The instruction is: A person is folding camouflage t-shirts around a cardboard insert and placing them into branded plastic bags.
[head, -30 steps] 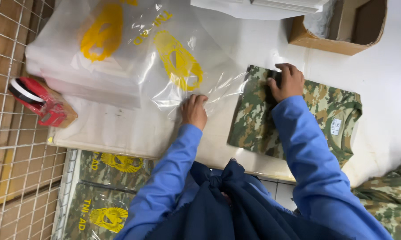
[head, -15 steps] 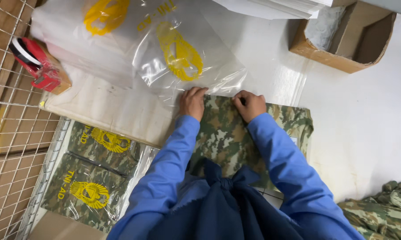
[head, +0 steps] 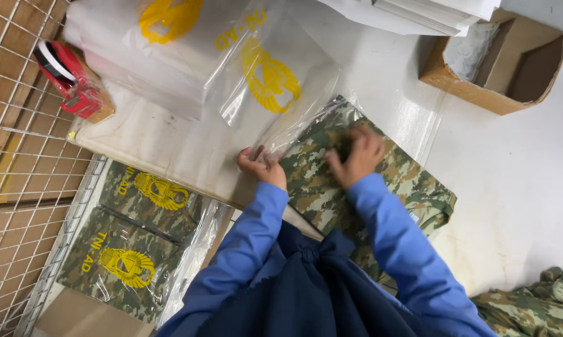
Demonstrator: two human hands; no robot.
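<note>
Head view: looking down on a white table [head: 512, 187], person in blue sleeves w/ dark apron.
Left hand [head: 262, 165]: fingers curled, pinching the open edge of a clear plastic bag [head: 294, 112] at the table's near side; gripping the film.
Right hand [head: 356, 156]: blurred, fingers bent, pressed on top of a folded camo garment [head: 393, 181]; whether it grips the cloth or just pushes flat, can't tell.
Camo garment: lies flat on the table in front of the person, its far end already under the bag's clear film, near end still outside, by the sleeves.
Clear plastic bag: has a yellow emblem print, mouth toward the person, rest of it lying over a stack of same bags [head: 156, 56] at upper left.
Tape dispenser [head: 69, 78]: red, at the table's left edge, beside the bag stack.
Cardboard box [head: 499, 68]: open, upper right, well apart from the hands.
Packed garments [head: 138, 231]: bagged camo pieces w/ yellow emblem, lower left, below table level, next to a wire mesh wall [head: 19, 187].
Loose camo cloth [head: 537, 306]: bunched at lower right corner.
White paper stack [head: 418, 12]: top edge, near the box.
</note>
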